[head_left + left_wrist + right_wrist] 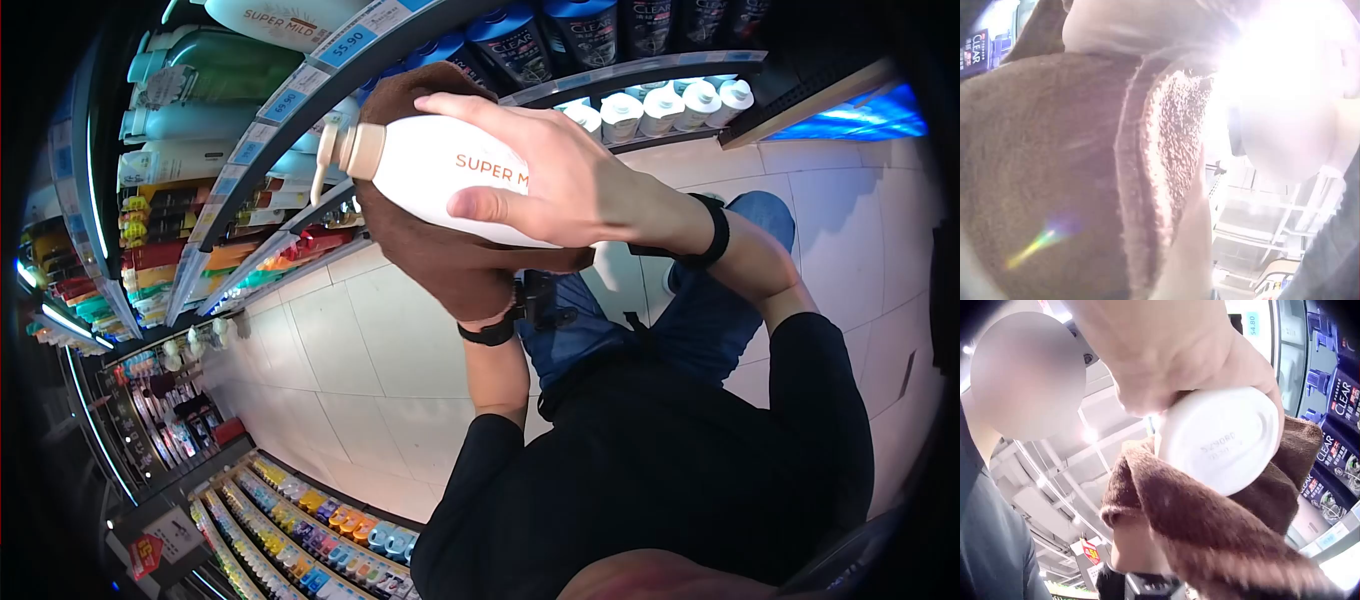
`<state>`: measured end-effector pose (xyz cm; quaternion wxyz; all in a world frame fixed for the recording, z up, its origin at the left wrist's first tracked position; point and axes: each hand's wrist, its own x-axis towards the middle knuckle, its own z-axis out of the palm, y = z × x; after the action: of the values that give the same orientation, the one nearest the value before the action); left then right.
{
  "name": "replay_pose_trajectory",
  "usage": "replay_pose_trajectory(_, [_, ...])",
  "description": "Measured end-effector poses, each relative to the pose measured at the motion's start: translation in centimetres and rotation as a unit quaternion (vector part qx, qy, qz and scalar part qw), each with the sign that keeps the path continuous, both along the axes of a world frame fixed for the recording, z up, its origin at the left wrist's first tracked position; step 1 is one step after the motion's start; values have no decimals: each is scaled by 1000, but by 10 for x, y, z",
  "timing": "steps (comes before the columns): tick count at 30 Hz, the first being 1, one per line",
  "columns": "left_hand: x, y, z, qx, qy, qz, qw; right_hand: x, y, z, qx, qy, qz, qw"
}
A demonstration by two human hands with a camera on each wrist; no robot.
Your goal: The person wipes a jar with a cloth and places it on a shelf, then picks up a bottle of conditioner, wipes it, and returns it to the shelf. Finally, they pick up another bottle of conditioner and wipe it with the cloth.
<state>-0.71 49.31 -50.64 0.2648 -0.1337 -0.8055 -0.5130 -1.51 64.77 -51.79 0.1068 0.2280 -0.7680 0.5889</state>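
A white pump bottle [440, 165] lettered "SUPER M" lies tilted across a brown cloth [410, 235], its beige pump [352, 152] pointing left. From above, my right hand [545, 165] grips the bottle, thumb on the near side and fingers over the far side. The bottle's base [1225, 444], with a printed code, faces the right wrist camera. The cloth covers my left hand beneath the bottle; only the left wrist [490, 330] and forearm show, so I cannot tell how its fingers lie. Close up, the cloth [1041, 156] fills much of the left wrist view.
Shelves with price strips [255, 130] hold several bottles at left, among them another Super Mild bottle [270, 20]. Dark blue Clear bottles [510, 45] stand beyond my hands, white-capped bottles [660, 105] below them. A pale tiled floor [350, 330] runs under me, with more stocked shelves [300, 530] behind.
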Motion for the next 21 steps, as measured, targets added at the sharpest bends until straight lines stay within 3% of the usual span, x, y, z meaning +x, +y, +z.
replay_pose_trajectory(1, [-2, -4, 10, 1, 0, 1, 1000, 0, 1, 1, 1, 0, 1, 1000])
replay_pose_trajectory(3, [1, -12, 32, -102, -115, -43, 987, 0, 2, 1, 25, -31, 32, 999])
replay_pose_trajectory(4, [6, -26, 1, -4, -115, -25, 993, 0, 1, 0, 26, -32, 33, 999])
replay_pose_trajectory(5, [9, -36, -23, -3, -116, -25, 993, -1, 0, -3, 21, -23, 46, 998])
replay_pose_trajectory(6, [9, -33, -24, 107, -111, -8, 988, -2, -1, -4, 16, -13, 58, 998])
replay_pose_trajectory(7, [10, -29, -25, 216, -106, 9, 971, -1, 0, -3, 16, -15, 58, 998])
replay_pose_trajectory(8, [20, -30, -21, 400, -158, 39, 902, 0, 1, 1, 1, -31, 82, 996])
replay_pose_trajectory(9, [19, -33, -26, 400, -159, 39, 902, 1, 1, 3, -14, -46, 107, 993])
replay_pose_trajectory(11, [13, -45, -37, 191, -78, -8, 978, 0, -2, 0, -16, -48, 97, 994])
replay_pose_trajectory(12, [5, -49, -35, 192, -79, -8, 978, 0, -2, -1, -21, -22, 81, 996])
replay_pose_trajectory(14, [-12, -53, -30, -70, -47, -49, 995, 1, -2, -2, -25, 1, 65, 998])
replay_pose_trajectory(17, [-12, -4, 15, 0, -74, -59, 996, 2, -1, -2, -10, 21, 12, 1000])
replay_pose_trajectory(18, [-20, 1, 21, 43, -133, -137, 981, 2, 0, -2, -45, -9, 13, 999])
replay_pose_trajectory(19, [-17, 3, 16, 44, -134, -137, 980, 2, 0, -2, -80, -39, 15, 996])
replay_pose_trajectory(21, [-6, 13, 1, -38, -69, 34, 996, 3, 1, 0, -95, -56, 20, 994])
